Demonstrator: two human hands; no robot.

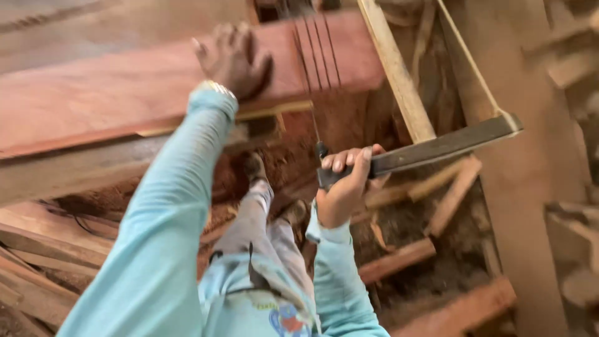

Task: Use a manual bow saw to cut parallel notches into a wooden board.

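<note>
Overhead, seen from the head camera: left hand (234,59) spread flat, fingers open, pressing down on a long reddish-brown wooden plank (112,93) that runs across the upper left. Right hand (343,184) closed in a firm grip around the lower dark wooden bar of a wooden frame saw (437,148), knuckles up, thumb wrapped under. Thin saw blade (314,125) rising from just beside that fist to the plank's near edge, close to several dark parallel cut lines (318,47) marked or sawn across the plank's right end; cannot tell from the blur how deep those go. Pale wooden centre stick of the saw (396,68) slanting up toward the top edge, with a thin tensioning cord (468,56) running alongside to the bar's far tip. Light-blue long sleeves (168,218) on both arms, a metal wristband (215,87) at the left wrist. Below, grey trousers and a foot (253,168) planted under the plank. Reddish sawdust (293,156) and loose wooden offcuts (399,259) scattered over the floor, more rough grey boards (37,249) stacked at lower left. No package, label, sign or container discernible anywhere among the timber.
</note>
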